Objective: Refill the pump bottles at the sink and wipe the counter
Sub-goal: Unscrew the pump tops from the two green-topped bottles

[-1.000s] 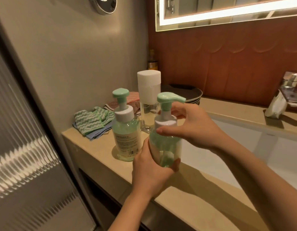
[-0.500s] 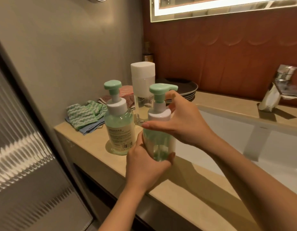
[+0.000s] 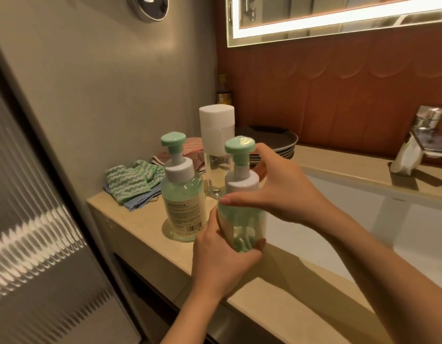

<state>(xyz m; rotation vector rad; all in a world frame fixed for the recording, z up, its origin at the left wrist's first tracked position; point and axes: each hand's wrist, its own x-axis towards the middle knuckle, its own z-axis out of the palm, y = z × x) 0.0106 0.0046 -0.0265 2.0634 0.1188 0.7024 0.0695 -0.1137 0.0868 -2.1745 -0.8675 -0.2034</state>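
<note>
Beige stone counter runs along a grey wall to a white sink basin, under a lit mirror. Above its front edge, close to the basin's left end, the person holds a clear, green-tinted plastic pump bottle upright, off the surface. The left hand wraps its curled fingers and thumb round the lower body. The right hand closes on the white screw collar, thumb across the front of the shoulder and fingers curled behind, below the mint-green pump head.

Only a little liquid seems to lie at the bottom, so the bottle is probably light. Its thin wall likely gives under a squeeze and would turn slippery if wet or soapy. The stiff collar is the sound place to twist and the body the place to steady; the pump head would only sink if pressed.

A second pump bottle of the same kind, seemingly fuller, stands on the counter just left of it, with green-and-white wavy cloths folded behind.
</note>
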